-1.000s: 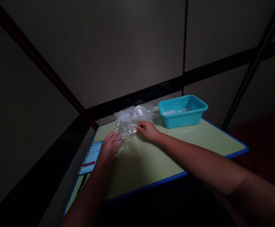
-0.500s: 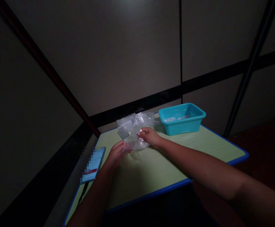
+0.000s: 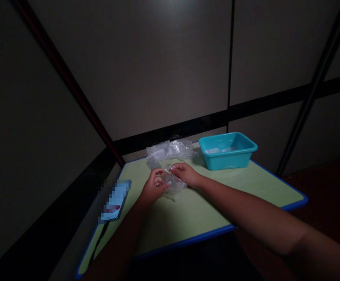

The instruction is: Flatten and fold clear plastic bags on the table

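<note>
A crumpled clear plastic bag (image 3: 176, 186) is between my two hands, just above the middle of the table. My right hand (image 3: 185, 174) pinches its upper edge between thumb and fingers. At the bag's left side, my left hand (image 3: 154, 186) has its fingers curled and its thumb laid against the plastic; part of the grip is hidden. Behind the hands lies a loose pile of more clear plastic bags (image 3: 170, 150), spread near the table's back edge.
The pale green table (image 3: 216, 199) has a blue rim. A turquoise plastic basket (image 3: 228, 160) with some whitish items inside stands at the back right. At the left edge lies a phone-like device (image 3: 117, 201), partly pixelated, with a dark cord. A panelled wall (image 3: 170, 78) rises behind.
The bag in my hands has come away from the pile and bunched up smaller. My left hand has turned, its fingers now curled higher and nearer to my right hand.
</note>
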`<state>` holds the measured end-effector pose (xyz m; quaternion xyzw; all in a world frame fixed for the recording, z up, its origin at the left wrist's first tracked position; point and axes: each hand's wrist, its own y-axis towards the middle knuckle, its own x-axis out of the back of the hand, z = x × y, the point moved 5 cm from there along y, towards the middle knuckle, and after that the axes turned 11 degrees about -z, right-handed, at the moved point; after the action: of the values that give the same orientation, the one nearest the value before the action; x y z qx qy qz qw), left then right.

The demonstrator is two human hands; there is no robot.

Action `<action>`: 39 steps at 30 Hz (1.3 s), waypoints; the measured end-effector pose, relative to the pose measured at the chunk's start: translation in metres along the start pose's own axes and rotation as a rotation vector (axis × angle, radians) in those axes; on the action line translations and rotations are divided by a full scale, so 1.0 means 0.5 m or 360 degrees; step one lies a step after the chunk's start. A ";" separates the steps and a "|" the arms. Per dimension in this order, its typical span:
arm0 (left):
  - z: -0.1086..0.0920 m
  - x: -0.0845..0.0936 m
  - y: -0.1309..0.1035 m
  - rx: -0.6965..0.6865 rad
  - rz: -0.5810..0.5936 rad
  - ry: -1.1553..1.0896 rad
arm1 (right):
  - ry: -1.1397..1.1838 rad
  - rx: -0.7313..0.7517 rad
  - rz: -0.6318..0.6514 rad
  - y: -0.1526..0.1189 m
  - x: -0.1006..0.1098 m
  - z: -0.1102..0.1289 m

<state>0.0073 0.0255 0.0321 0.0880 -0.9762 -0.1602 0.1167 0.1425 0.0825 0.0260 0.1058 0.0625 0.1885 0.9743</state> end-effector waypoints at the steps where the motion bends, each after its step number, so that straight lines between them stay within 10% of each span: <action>1: 0.000 -0.004 -0.001 0.0010 0.0010 0.0015 | 0.0043 -0.0037 0.0002 0.000 0.000 -0.003; 21: 0.048 0.046 0.023 0.0200 -0.0401 0.0170 | 0.0083 0.0008 -0.0548 0.036 0.065 -0.009; 27: -0.002 0.064 0.017 -0.0286 -0.0810 0.0386 | 0.0094 -0.0052 -0.0372 0.030 0.046 -0.017; 34: -0.060 0.023 -0.003 -0.0745 -0.0368 0.0555 | -0.0001 0.0045 -0.0327 0.023 0.038 -0.014; 39: -0.013 0.060 0.017 -0.0347 -0.0749 0.0493 | 0.0072 0.0029 -0.0332 0.019 0.040 -0.005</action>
<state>-0.0208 0.0253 0.0470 0.3222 -0.8766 -0.2713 0.2326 0.1574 0.0991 0.0242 0.1032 0.0969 0.0878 0.9860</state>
